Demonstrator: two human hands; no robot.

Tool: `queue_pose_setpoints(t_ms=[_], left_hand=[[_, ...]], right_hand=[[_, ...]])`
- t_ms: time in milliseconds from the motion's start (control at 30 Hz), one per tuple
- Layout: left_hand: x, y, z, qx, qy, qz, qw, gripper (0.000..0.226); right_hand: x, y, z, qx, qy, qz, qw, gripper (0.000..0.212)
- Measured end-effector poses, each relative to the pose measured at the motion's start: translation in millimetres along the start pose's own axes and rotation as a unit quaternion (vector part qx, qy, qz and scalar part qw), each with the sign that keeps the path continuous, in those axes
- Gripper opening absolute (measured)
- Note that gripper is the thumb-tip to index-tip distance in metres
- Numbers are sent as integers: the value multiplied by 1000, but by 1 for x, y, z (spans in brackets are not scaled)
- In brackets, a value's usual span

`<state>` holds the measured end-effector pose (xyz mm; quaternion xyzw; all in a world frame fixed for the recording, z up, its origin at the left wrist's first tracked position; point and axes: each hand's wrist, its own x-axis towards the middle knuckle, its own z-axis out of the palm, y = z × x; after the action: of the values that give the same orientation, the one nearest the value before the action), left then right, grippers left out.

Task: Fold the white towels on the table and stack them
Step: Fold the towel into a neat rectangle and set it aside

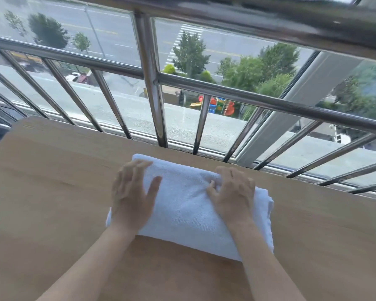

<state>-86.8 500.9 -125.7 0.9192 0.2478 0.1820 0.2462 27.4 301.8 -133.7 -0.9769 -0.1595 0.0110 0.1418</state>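
A folded white towel (182,205) lies in several layers on the light wooden table (52,203), near its far edge. My left hand (131,192) lies flat on the towel's left part, fingers straight and spread, pressing down. My right hand (232,190) rests on the right part with its fingers bent, fingertips digging into the cloth near the far edge. Layered edges of the towel show at the right end. No other towel is in view.
A metal railing (152,88) with slanted bars and window glass stands directly behind the table's far edge. The table top stretches out on both sides of the towel and in front of it.
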Motion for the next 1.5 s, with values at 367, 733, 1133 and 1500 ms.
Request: queue_pose_setpoints(t_ms=[367, 733, 1133, 1500], left_hand=[[-9, 36, 50, 152, -250, 93, 952, 61], [-7, 35, 52, 155, -234, 90, 955, 59], [-2, -22, 10, 130, -190, -145, 962, 65], [-1, -36, 2, 89, -176, -127, 972, 70]], right_hand=[[-56, -35, 17, 18, -41, 11, 999, 58], [-49, 27, 11, -9, -127, 154, 980, 65], [-52, 39, -3, 114, -118, 214, 963, 77], [-54, 43, 10, 148, -71, 188, 968, 69]])
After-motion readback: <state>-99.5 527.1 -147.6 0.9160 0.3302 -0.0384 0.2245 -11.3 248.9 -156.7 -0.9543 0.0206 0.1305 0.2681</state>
